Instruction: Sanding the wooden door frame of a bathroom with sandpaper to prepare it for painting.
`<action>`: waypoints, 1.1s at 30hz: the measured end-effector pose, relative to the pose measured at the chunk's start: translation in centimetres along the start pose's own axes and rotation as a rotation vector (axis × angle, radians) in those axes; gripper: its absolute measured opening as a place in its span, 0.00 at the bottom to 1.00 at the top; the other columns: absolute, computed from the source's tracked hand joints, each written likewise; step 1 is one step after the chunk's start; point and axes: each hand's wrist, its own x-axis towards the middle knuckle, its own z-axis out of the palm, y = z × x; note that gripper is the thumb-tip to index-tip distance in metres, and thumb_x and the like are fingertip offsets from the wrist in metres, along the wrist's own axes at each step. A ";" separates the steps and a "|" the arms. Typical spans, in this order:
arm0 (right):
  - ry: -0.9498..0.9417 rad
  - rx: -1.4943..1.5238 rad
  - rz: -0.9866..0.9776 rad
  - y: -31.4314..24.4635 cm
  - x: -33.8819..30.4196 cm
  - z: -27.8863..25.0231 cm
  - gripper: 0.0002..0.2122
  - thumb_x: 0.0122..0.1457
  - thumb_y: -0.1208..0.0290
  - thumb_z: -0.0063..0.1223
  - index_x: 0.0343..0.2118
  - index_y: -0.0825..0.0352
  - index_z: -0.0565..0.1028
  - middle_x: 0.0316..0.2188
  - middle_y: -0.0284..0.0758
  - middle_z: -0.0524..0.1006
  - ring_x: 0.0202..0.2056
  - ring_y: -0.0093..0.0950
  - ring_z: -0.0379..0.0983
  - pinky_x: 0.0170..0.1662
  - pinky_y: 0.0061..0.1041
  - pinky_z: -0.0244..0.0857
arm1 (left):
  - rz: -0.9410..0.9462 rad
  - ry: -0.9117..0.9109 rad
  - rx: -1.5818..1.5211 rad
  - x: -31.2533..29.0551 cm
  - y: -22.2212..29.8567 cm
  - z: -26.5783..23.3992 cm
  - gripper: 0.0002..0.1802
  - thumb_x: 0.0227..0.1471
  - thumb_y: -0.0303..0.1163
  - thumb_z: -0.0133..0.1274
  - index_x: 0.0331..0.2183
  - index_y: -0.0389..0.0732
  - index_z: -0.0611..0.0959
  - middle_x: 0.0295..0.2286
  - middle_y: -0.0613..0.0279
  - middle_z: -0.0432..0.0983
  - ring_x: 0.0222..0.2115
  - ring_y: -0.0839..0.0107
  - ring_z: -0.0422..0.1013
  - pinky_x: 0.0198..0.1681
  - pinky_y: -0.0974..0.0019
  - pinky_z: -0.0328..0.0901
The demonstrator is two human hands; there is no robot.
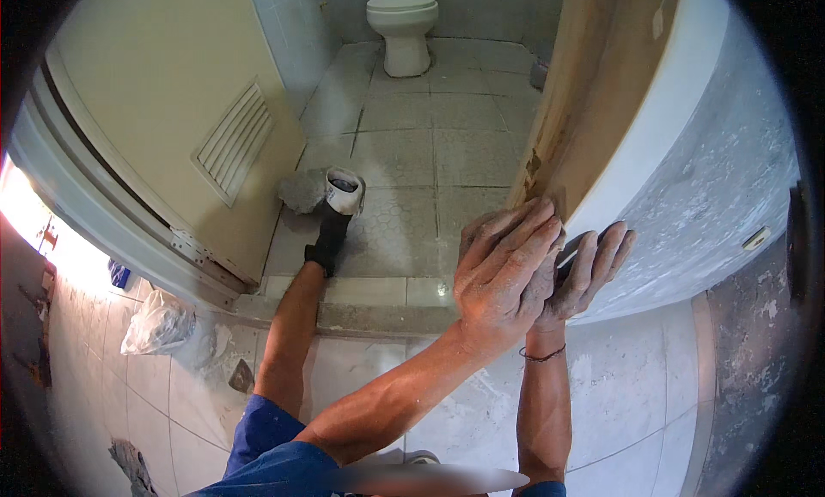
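My left hand (507,261) and my right hand (591,274) meet at the corner of the wall (632,166), beside the brown wooden door frame (593,93). Both are coated in grey dust. The left fingers are pressed together along the frame side, with their tips on the edge. On the wall side, the right fingers bend round a narrow dark thing, mostly hidden between the hands. A thin dark band (543,355) circles my right wrist. The frame's wood looks chipped just above my hands.
The cream door (180,93) with a vent stands open at left. My leg (292,342), with a black sock and white footwear, reaches over the raised threshold (369,319), near a grey lump (302,190). Beyond is a white toilet (402,24). A plastic bag (161,323) lies left.
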 end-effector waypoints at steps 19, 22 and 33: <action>-0.011 -0.018 -0.043 0.2 0.1 -0.1 0.22 0.60 0.57 0.31 0.54 0.63 0.60 0.56 0.49 0.56 0.59 0.49 0.46 0.59 0.51 0.42 | -0.210 -0.054 -0.222 1.9 -0.3 -0.6 0.05 0.47 0.23 0.53 0.31 0.35 0.77 0.26 0.57 0.73 0.26 0.69 0.70 0.28 0.72 0.64; -0.014 -0.002 -0.038 0.0 0.1 0.0 0.22 0.60 0.57 0.31 0.54 0.63 0.61 0.56 0.49 0.56 0.59 0.49 0.46 0.58 0.52 0.42 | -0.225 -0.116 -0.197 2.2 -0.6 -1.4 0.07 0.46 0.24 0.54 0.32 0.36 0.76 0.29 0.56 0.72 0.32 0.68 0.69 0.33 0.72 0.63; -0.050 0.014 0.017 -1.6 1.2 -2.7 0.19 0.60 0.62 0.38 0.51 0.66 0.63 0.54 0.48 0.60 0.56 0.48 0.52 0.55 0.45 0.52 | -0.896 -0.205 -0.520 1.1 0.6 -4.1 0.11 0.48 0.30 0.55 0.34 0.37 0.75 0.29 0.65 0.71 0.32 0.77 0.67 0.34 0.73 0.63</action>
